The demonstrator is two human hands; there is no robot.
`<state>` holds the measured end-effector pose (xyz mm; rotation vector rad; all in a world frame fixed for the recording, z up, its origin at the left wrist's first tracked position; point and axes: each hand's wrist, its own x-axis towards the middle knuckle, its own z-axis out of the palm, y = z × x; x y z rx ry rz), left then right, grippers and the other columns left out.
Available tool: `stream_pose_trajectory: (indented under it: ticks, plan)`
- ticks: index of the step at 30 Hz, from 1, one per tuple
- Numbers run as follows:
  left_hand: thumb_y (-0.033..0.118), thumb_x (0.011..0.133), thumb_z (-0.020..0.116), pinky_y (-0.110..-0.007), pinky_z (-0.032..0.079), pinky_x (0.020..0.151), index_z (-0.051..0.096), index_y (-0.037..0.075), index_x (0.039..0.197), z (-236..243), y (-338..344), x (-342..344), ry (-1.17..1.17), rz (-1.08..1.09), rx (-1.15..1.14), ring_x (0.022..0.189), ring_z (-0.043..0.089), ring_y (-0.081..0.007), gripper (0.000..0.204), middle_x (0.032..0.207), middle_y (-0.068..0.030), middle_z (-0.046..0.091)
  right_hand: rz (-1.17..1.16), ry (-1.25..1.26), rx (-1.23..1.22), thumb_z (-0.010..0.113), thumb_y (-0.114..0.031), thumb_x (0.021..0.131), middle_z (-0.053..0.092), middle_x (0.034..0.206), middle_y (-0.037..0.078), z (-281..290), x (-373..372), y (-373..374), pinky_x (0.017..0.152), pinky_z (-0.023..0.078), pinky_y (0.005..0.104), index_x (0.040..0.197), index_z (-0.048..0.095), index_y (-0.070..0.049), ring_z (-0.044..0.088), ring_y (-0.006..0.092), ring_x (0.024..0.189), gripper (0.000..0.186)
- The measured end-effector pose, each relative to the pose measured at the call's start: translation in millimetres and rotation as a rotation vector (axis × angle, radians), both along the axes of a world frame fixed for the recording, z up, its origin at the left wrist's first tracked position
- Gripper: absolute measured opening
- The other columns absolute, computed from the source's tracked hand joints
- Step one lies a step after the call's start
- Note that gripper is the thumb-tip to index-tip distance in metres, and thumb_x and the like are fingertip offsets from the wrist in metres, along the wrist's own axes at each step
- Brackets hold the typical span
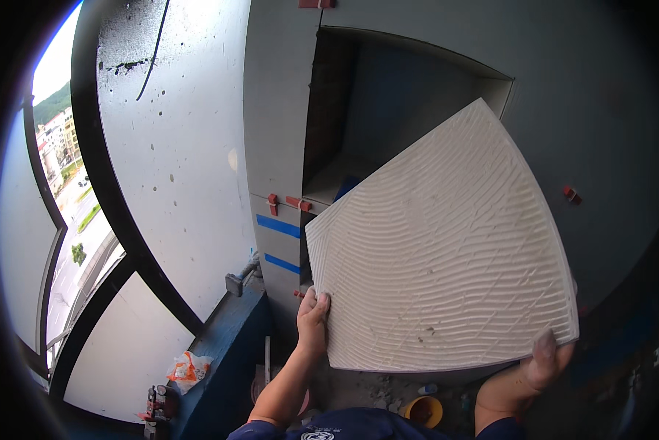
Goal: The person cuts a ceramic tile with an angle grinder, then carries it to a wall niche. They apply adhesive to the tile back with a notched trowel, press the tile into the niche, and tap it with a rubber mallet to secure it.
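A large tile (439,249) fills the middle of the view, tilted, its facing side coated with pale adhesive combed into wavy ridges. My left hand (313,319) grips its lower left edge, with the thumb on the coated side. My right hand (548,361) holds the lower right corner, thumb over the front and the other fingers mostly hidden behind. Behind the tile's upper edge is a square recess (417,95) in the grey tiled wall (282,95). The tile covers part of that opening.
Red tile levelling wedges (273,204) and blue tape strips (278,225) sit on the wall at left. A rubber mallet (236,284) and a plastic bag (189,370) lie on the blue ledge (230,330). Below stands a yellow bucket (436,411) among rubble. Windows line the left.
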<state>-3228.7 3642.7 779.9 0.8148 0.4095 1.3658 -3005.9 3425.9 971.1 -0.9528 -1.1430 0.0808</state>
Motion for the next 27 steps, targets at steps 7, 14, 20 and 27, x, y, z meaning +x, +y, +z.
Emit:
stream_pose_trajectory:
  ticks: [7, 14, 20, 27]
  plan:
    - [0.025, 0.098, 0.063, -0.021, 0.037, 0.078, 0.056, 0.002, 0.109, -92.6, -85.8, -8.5, 0.173, 0.283, 0.114, 0.081, 0.05, -0.0058, 0.027, 0.094, 0.0009, 0.061, 0.786, 0.207, -0.605, 0.06, -0.075, 0.086, 0.058, 0.136, 0.026, -90.3, 132.8, -119.6, 0.108, 0.044, 0.0405, 0.138, 0.043, 0.021, 0.057, 0.0315, 0.127, 0.111]
    - [0.023, 0.099, 0.064, -0.027, 0.044, 0.078, 0.059, -0.002, 0.106, -134.1, -137.5, 42.5, 0.943, -0.057, 0.121, 0.086, 0.054, -0.0101, 0.026, 0.092, -0.0037, 0.062, -0.067, 0.8, -0.931, 0.069, -0.036, 0.096, 0.064, 0.128, 0.012, -293.6, 166.0, -193.3, 0.11, 0.036, 0.0405, 0.134, 0.057, 0.003, 0.051, 0.0253, 0.129, 0.056]
    - [0.04, 0.103, 0.051, -0.041, 0.05, 0.067, 0.069, -0.005, 0.089, -257.9, -99.3, 67.6, 1.485, -0.694, 0.6, 0.068, 0.064, -0.0231, 0.05, 0.073, -0.0159, 0.068, -0.092, 1.316, -1.404, 0.071, -0.043, 0.093, 0.061, 0.135, 0.021, -494.3, 126.3, -266.4, 0.102, 0.046, 0.0461, 0.139, 0.054, 0.002, 0.059, 0.0353, 0.123, 0.066]
    - [0.031, 0.102, 0.047, -0.051, 0.055, 0.072, 0.068, 0.001, 0.1, -447.8, -45.5, 61.8, 1.826, -1.18, 1.204, 0.084, 0.07, -0.0415, 0.037, 0.081, -0.023, 0.07, -0.098, 1.717, -1.146, 0.074, -0.043, 0.09, 0.068, 0.125, 0.019, -558.3, 36.5, -353.0, 0.092, 0.055, 0.0419, 0.127, 0.063, 0.005, 0.069, 0.0295, 0.109, 0.062]
